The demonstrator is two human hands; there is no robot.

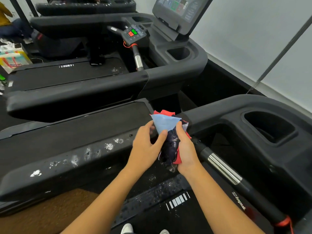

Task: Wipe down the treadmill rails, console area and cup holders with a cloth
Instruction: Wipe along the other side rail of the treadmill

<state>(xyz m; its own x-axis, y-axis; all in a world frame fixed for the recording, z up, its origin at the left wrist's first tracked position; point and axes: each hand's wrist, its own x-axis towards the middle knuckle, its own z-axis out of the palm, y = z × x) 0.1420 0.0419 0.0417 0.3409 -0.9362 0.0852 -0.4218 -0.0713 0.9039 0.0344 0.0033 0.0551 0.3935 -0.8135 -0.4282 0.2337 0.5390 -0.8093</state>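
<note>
Apparently empty cup holder (268,126); both hands (145,146) grip cloth (168,132).

Frayed cloth (168,130); matt plastic rail (67,168)

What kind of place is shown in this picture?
Most likely a gym. Several treadmills stand side by side, the next treadmill having a console screen and a cup holder. Both hands hold a cloth above a smudged rail.

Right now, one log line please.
hands: both bunching multicoloured fabric cloth | black left rail: white smears | wiping: none
</note>
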